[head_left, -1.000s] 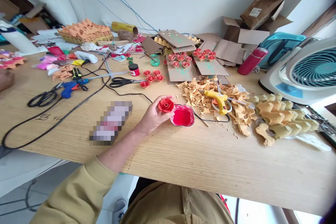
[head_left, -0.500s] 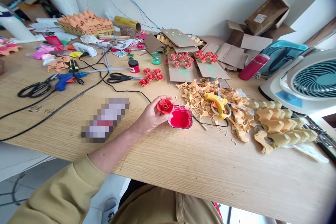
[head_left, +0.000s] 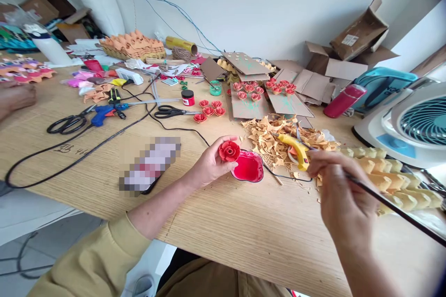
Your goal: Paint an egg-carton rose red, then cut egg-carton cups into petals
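Between the thumb and fingers of my left hand (head_left: pixel 205 167) is a red rose (head_left: pixel 229 151) with layered petals, held just left of a small bowl of red paint (head_left: pixel 248 166). My right hand (head_left: pixel 343 195) is closed around a long, thin paintbrush (head_left: pixel 393 213) with a dark handle. The brush's tip end points left, over the yellow glue gun (head_left: pixel 294 148). Behind my left hand, several red roses (head_left: pixel 208 111) lie on the table near a jar of red paint (head_left: pixel 187 98).
Orange carton scraps (head_left: pixel 268 137) heap beyond the bowl, with egg cartons (head_left: pixel 400 181) and a fan (head_left: pixel 411 120) at right. Scissors (head_left: pixel 170 112), a blue glue gun (head_left: pixel 102 115), its cord and a blurred-out phone (head_left: pixel 151 167) lie leftward. Another person's hand (head_left: pixel 17 97) rests at far left.
My right hand has come into view from the right with the paintbrush. The view has shifted left, showing another person's hand more fully. My left hand still holds the rose by the bowl.
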A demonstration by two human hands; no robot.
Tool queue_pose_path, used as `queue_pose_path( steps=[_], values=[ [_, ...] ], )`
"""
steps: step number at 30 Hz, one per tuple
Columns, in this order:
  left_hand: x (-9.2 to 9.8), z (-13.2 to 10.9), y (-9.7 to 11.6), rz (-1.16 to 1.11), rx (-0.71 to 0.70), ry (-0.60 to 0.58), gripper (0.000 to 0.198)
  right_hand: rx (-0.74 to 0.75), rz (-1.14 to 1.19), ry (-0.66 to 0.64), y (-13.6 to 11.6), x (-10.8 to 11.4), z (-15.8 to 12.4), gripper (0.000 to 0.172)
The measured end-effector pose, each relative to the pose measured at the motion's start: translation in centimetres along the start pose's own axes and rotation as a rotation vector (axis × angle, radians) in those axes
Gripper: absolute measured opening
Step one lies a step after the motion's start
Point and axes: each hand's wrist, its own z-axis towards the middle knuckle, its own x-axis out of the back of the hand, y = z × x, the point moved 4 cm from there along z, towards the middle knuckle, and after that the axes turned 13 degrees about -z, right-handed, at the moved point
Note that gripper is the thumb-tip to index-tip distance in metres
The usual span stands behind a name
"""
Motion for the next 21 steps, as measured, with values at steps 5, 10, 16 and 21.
queue_pose_path(
  steps=[5, 10, 16, 21],
  values=[
    [0.2, 0.2, 0.1, 0.077, -0.037, 0.006, 0.062, -0.040, 0.049, -0.198, 1.0, -3.5, -0.7, 0.023],
    [0.2, 0.3, 0.0, 0.167, -0.094, -0.013, 0.053, 0.044, -0.064, -0.286, 1.8, -3.9, -1.2, 0.026],
    [0.0, 0.0, 0.1, 0.298, -0.140, -0.075, 0.050, 0.128, -0.207, -0.268, 1.9, -4.2, -1.3, 0.033],
    [-0.4, -0.2, 0.6, 0.420, -0.172, -0.086, 0.049, 0.141, -0.273, -0.297, 1.7, -4.4, -1.3, 0.032]
  ],
)
